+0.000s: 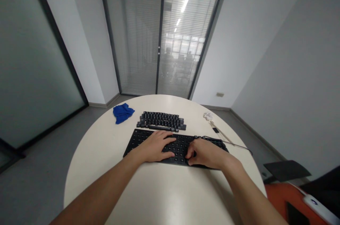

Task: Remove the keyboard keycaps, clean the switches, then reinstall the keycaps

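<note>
A black keyboard [178, 149] lies on the table, its left and middle parts showing bare switch sockets with the keycaps off. My left hand [156, 143] rests flat across its left half, fingers spread toward the right. Over the right half, my right hand [203, 152] is curled, thumb and fingertips drawn together at the keyboard's surface. Whatever sits between those fingertips is too small to make out. Behind the keyboard, loose black keycaps [162, 120] are laid out in rows, a long spacebar [159, 128] among them. My right hand covers part of the keyboard's right side.
A crumpled blue cloth [123, 113] lies at the back left of the round white table [101, 154]. Toward the right edge are a white crumpled item [208, 116], thin sticks [221, 132] and a dark cable [240, 146]. An orange chair [281, 200] stands at right.
</note>
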`<state>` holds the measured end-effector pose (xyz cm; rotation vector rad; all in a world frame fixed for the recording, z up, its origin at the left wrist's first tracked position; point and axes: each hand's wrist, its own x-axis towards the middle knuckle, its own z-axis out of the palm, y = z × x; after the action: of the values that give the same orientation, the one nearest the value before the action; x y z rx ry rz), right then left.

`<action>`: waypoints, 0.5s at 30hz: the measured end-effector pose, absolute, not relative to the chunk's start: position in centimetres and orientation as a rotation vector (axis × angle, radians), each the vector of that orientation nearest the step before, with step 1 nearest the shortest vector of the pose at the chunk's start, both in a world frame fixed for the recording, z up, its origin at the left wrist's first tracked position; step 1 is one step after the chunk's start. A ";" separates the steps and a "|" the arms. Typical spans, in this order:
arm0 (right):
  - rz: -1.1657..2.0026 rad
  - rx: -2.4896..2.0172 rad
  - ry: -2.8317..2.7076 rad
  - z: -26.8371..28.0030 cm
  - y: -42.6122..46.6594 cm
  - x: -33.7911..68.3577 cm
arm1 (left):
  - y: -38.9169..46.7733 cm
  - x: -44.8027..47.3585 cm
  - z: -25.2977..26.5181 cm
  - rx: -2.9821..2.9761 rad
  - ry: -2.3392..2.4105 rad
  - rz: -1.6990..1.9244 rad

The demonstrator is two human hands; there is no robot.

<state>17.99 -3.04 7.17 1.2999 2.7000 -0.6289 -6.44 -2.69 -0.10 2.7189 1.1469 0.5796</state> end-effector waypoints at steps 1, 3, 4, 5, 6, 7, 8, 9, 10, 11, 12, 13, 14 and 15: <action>-0.656 1.271 2.700 7.2 -2.8 18.1 | -2.7 -6.5 -0.1 2.720 1.149 0.576; -0.688 1.237 2.677 7.3 -2.3 18.0 | -2.8 -6.6 -0.1 2.722 1.152 0.567; -0.679 1.229 2.672 7.4 -2.0 17.9 | -2.8 -6.6 -0.1 2.721 1.153 0.567; -0.643 1.233 2.683 7.4 -1.6 17.7 | -2.9 -6.6 -0.1 2.722 1.152 0.568; -0.575 1.254 2.714 7.4 -1.1 17.5 | -2.9 -6.7 -0.1 2.723 1.150 0.570; -0.473 1.287 2.755 7.4 -0.6 17.2 | -2.9 -6.7 0.0 2.726 1.150 0.571; -0.343 1.339 2.793 7.2 -0.1 16.9 | -2.9 -6.7 0.0 2.732 1.150 0.569; -0.190 1.425 2.806 7.1 0.5 16.6 | -3.0 -6.7 0.0 2.738 1.149 0.564; -0.059 1.504 2.796 6.8 1.1 16.2 | -3.0 -6.7 0.0 2.745 1.148 0.560; 0.041 1.555 2.789 6.5 1.7 15.9 | -3.0 -6.7 0.0 2.750 1.147 0.558; 0.109 1.581 2.796 6.1 2.2 15.6 | -2.9 -6.6 0.0 2.753 1.145 0.560; 0.152 1.592 2.817 5.7 2.6 15.4 | -2.9 -6.6 0.0 2.753 1.142 0.562; 0.172 1.610 2.827 5.3 3.0 15.2 | -2.9 -6.6 -0.1 2.752 1.140 0.566; 0.174 1.630 2.827 4.9 3.3 15.0 | -2.9 -6.6 -0.1 2.751 1.140 0.570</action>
<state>15.04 3.28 4.86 1.6299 2.8267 0.1743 -6.56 -2.88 -0.08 2.7506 1.1402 0.5701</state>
